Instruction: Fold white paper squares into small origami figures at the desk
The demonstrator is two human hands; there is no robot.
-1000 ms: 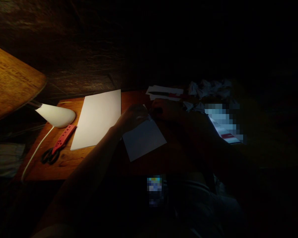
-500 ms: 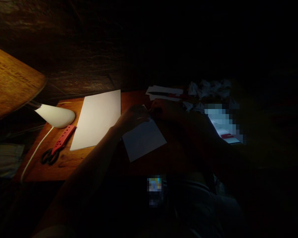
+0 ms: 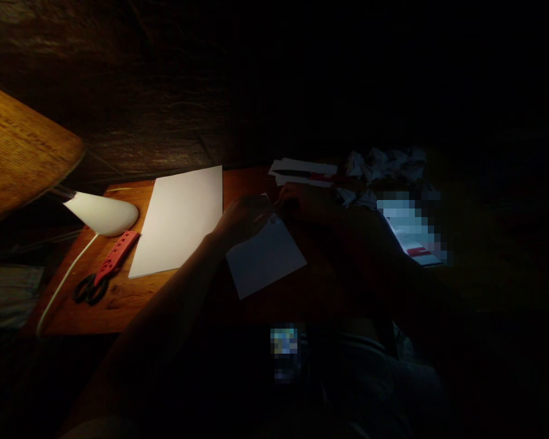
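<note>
My left hand (image 3: 247, 214) is over the upper left part of a small white sheet of paper (image 3: 269, 261), its fingers bent inward. Facing it, my right hand (image 3: 297, 200) is closed, fingertips almost meeting those of the left. Between the fingertips shows a small folded piece of paper (image 3: 275, 218), partly hidden by the fingers. Deep shadow covers the right hand and blurs the finer folds.
To the left are a large white sheet (image 3: 180, 222), a lamp (image 3: 105, 214) with a cord, and scissors (image 3: 91, 289) by a red holed strip (image 3: 118, 255). Behind lie a knife (image 3: 297, 174) on paper strips and several folded papers (image 3: 384, 163). A lit screen (image 3: 407, 228) glows right.
My left fingers have shifted slightly, and more of the small folded paper shows beneath them. The sheet and the things around stay where they were.
</note>
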